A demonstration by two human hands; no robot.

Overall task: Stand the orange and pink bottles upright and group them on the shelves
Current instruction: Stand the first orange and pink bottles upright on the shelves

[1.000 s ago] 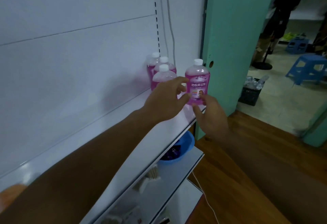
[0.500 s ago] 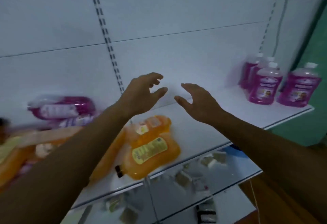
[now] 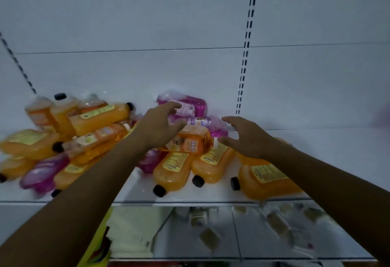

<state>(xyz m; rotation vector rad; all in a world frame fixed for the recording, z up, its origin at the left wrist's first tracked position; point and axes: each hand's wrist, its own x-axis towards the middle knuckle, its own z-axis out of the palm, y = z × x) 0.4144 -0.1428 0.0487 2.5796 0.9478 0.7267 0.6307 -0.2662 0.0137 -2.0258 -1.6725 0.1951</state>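
Above toppled orange bottles, both hands hover open

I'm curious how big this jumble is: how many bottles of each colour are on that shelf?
Orange bottles: at least 11
Pink bottles: at least 4
Total: at least 15
The pile is blurred and the bottles overlap, so more may be hidden behind the arms.

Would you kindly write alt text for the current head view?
Both hands, left hand and right hand, reach open toward a jumbled pile of orange bottles and pink bottles lying on a white shelf.
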